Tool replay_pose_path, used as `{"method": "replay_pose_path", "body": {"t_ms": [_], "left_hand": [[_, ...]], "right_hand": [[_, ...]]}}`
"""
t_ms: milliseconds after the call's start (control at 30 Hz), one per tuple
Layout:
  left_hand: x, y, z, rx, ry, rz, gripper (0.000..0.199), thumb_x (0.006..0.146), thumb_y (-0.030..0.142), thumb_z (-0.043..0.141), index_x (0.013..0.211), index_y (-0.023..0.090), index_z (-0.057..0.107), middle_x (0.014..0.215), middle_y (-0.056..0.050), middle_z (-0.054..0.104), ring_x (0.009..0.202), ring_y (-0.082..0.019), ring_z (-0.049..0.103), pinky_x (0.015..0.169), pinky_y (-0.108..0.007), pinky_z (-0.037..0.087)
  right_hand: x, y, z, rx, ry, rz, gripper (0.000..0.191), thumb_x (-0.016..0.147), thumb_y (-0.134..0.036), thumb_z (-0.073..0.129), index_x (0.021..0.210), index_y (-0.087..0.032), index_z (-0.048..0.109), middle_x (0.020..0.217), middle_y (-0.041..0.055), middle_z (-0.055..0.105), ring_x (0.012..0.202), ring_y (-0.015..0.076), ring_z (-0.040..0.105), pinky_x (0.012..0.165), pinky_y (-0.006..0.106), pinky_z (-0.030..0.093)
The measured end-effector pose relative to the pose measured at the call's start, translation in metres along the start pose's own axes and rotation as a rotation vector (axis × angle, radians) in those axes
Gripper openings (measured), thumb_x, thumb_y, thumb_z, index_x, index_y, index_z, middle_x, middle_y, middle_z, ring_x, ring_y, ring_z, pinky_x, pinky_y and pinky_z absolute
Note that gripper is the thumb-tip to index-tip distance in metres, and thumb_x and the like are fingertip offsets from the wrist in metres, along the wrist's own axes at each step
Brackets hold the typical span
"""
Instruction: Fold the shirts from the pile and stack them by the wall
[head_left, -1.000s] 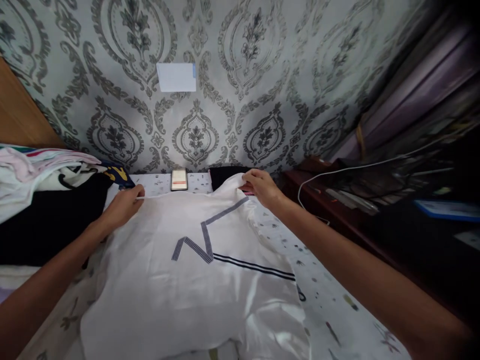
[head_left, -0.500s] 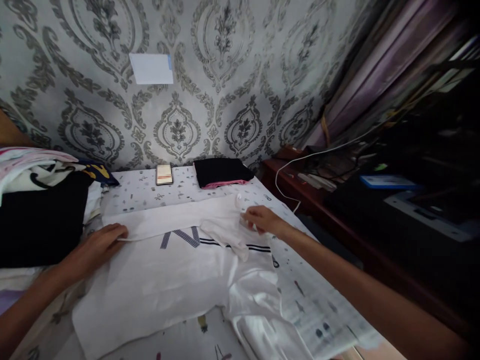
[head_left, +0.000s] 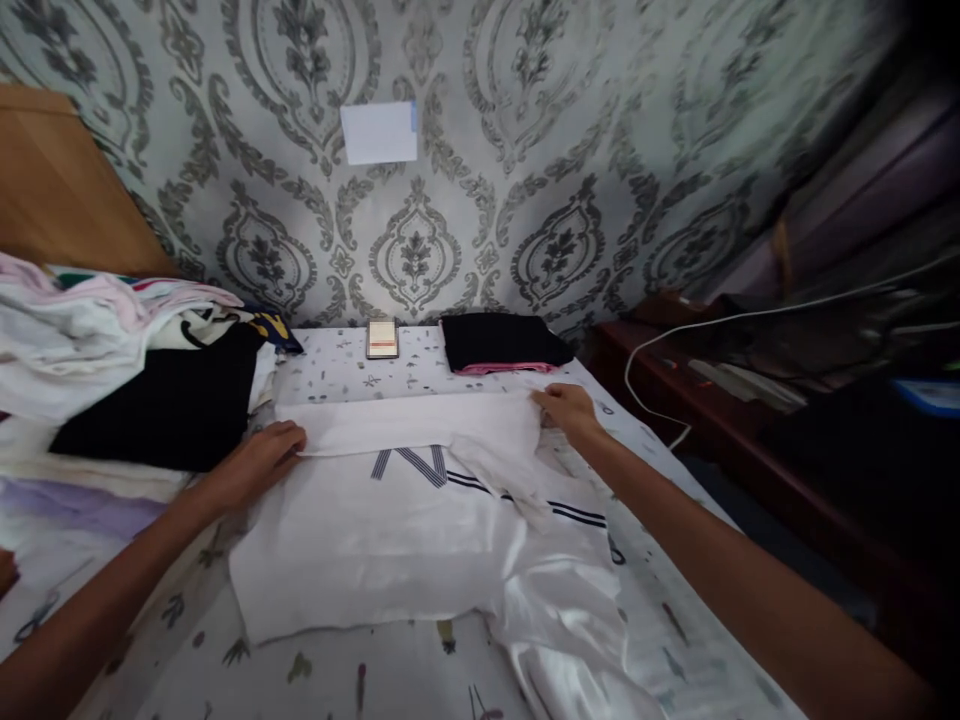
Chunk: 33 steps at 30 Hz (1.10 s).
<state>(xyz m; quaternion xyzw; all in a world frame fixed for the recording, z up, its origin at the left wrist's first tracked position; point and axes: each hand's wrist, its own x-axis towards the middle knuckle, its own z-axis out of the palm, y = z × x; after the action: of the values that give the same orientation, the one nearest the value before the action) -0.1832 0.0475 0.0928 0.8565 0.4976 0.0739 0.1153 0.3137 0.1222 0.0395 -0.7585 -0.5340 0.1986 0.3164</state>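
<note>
A white long-sleeved shirt (head_left: pixel 390 540) lies spread on the bed, with dark striped lettering and two dark lines across it. Its far side is folded over in a long white band, and one sleeve lies crumpled across the right part. The other sleeve trails toward me in shiny wrinkles. My left hand (head_left: pixel 266 458) is at the left end of the folded band, fingers together and closed on its edge. At the band's far right corner, my right hand (head_left: pixel 568 408) pinches the cloth between thumb and fingers.
A heap of clothes (head_left: pixel 161 400) is on the left, beside a wooden board (head_left: pixel 67 185). Along the wall lie a small framed card or phone-like item (head_left: pixel 382 339) and folded black clothing (head_left: pixel 504 342). A reddish-brown cabinet (head_left: pixel 720 430) with a white cable (head_left: pixel 637 375) borders the right.
My right hand has moved to the band's far right corner and pulled it straighter and flatter. My left hand stays at the band's left end. The view has turned left.
</note>
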Motion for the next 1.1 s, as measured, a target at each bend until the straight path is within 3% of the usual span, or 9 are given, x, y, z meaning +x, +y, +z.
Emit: {"method": "replay_pose_path", "body": {"t_ms": [167,300,400,533,800,900,967,1100], "left_hand": [[0.017,-0.002,-0.015,0.02,-0.064,-0.084,0.021,0.086,0.032,0.042,0.092,0.022,0.061,0.098,-0.006,0.068,0.091,-0.024,0.062,0.079,-0.034,0.046],[0.05,-0.009,-0.01,0.139,0.053,-0.253,0.035,0.09,0.034,0.036,0.106,0.017,0.062,0.111,-0.013,0.068,0.105,-0.029,0.061,0.09,-0.039,0.046],[0.066,-0.018,-0.003,0.21,-0.007,-0.308,0.035,0.086,0.037,0.042,0.104,0.016,0.063,0.112,-0.015,0.067,0.107,-0.032,0.061,0.089,-0.04,0.047],[0.07,-0.027,-0.005,0.205,-0.032,-0.276,0.024,0.085,0.036,0.042,0.09,0.02,0.06,0.096,-0.01,0.067,0.095,-0.028,0.063,0.081,-0.036,0.047],[0.064,-0.021,-0.002,0.378,0.026,-0.29,0.025,0.087,0.029,0.043,0.1,0.019,0.062,0.107,-0.016,0.065,0.107,-0.034,0.059,0.089,-0.045,0.046],[0.06,-0.008,0.003,0.343,0.102,-0.209,0.031,0.087,0.029,0.046,0.112,0.018,0.06,0.115,-0.017,0.063,0.112,-0.037,0.055,0.092,-0.05,0.045],[0.06,0.013,0.009,0.235,0.111,-0.088,0.033,0.09,0.031,0.044,0.117,0.018,0.058,0.117,-0.016,0.062,0.112,-0.035,0.055,0.095,-0.05,0.045],[0.064,0.087,0.029,-0.041,0.035,0.307,0.027,0.099,0.031,0.041,0.117,0.022,0.058,0.116,-0.009,0.063,0.111,-0.026,0.055,0.098,-0.041,0.045]], "right_hand": [[0.002,0.002,0.002,0.046,-0.057,0.071,0.026,0.071,-0.024,0.068,0.051,-0.02,0.053,0.041,-0.0034,0.049,0.041,0.0108,0.05,0.044,0.021,0.04],[0.005,0.002,0.007,0.082,-0.051,0.054,0.029,0.071,-0.034,0.073,0.053,-0.02,0.055,0.043,-0.0027,0.05,0.042,0.0111,0.05,0.045,0.022,0.043],[0.006,0.005,0.01,0.089,-0.01,0.025,0.034,0.07,-0.043,0.073,0.053,-0.02,0.055,0.043,-0.0026,0.05,0.043,0.0118,0.05,0.044,0.022,0.041],[0.007,0.011,0.012,0.083,0.077,-0.007,0.037,0.076,-0.051,0.065,0.058,-0.02,0.057,0.046,-0.0026,0.05,0.05,0.0142,0.052,0.047,0.023,0.039],[0.006,0.005,0.011,-0.006,0.088,0.038,0.019,0.078,-0.033,0.063,0.064,-0.021,0.062,0.053,-0.0014,0.058,0.057,0.0159,0.056,0.057,0.026,0.041],[-0.003,-0.001,0.006,-0.011,0.045,0.031,0.022,0.086,-0.033,0.055,0.069,-0.02,0.063,0.058,0.0002,0.062,0.056,0.0147,0.058,0.059,0.025,0.043],[-0.015,-0.003,0.001,-0.02,0.024,0.018,0.027,0.091,-0.034,0.05,0.071,-0.02,0.062,0.063,0.0013,0.065,0.058,0.0142,0.059,0.061,0.025,0.043],[-0.047,-0.006,-0.011,-0.065,-0.007,-0.015,0.035,0.093,-0.04,0.05,0.064,-0.021,0.058,0.065,0.0021,0.065,0.063,0.0154,0.057,0.06,0.025,0.039]]}}
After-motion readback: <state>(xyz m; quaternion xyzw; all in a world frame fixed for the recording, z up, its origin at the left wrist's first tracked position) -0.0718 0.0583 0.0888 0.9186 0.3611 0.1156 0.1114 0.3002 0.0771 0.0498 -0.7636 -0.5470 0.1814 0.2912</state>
